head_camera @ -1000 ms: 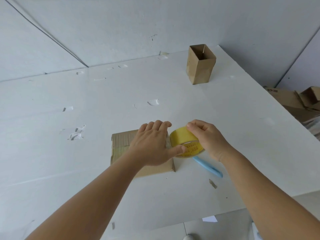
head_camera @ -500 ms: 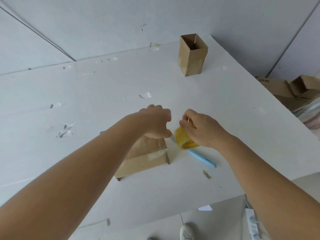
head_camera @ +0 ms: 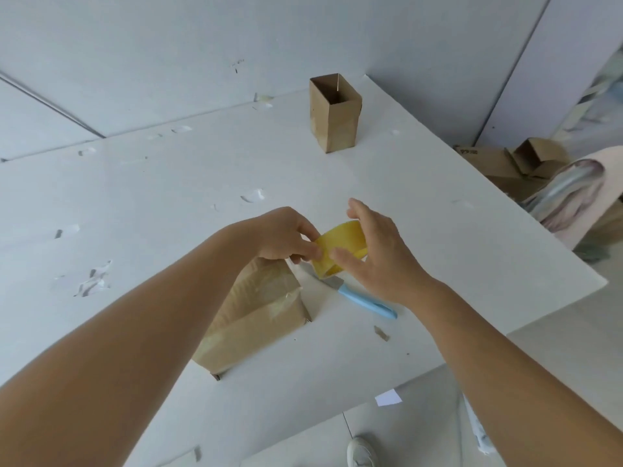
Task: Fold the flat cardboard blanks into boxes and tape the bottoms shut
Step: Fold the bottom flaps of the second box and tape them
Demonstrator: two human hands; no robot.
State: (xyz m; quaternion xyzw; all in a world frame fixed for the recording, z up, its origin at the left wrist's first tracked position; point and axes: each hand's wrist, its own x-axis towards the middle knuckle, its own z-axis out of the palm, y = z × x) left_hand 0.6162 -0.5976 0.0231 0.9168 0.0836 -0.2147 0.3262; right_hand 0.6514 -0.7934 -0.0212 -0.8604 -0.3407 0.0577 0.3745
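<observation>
A yellow roll of tape [head_camera: 340, 246] is held above the white table [head_camera: 168, 203] between both hands. My right hand [head_camera: 377, 254] grips the roll from the right, thumb on its near face. My left hand [head_camera: 286, 237] pinches the roll's left edge with thumb and fingers. Just below them a taped cardboard box [head_camera: 256, 315] lies on its side on the table, partly covered by my left forearm. A finished open-topped box [head_camera: 335, 111] stands upright at the table's far edge.
A blue utility knife [head_camera: 365, 301] lies on the table under my right wrist, with a small cardboard scrap [head_camera: 381, 333] near it. More cardboard boxes [head_camera: 515, 163] are piled off the table's right edge. Torn marks dot the tabletop. A shoe [head_camera: 362, 453] shows below.
The cardboard went from lying flat under my left palm to lying as a box on its side. My left hand left it and took the tape roll's edge; the roll rose slightly.
</observation>
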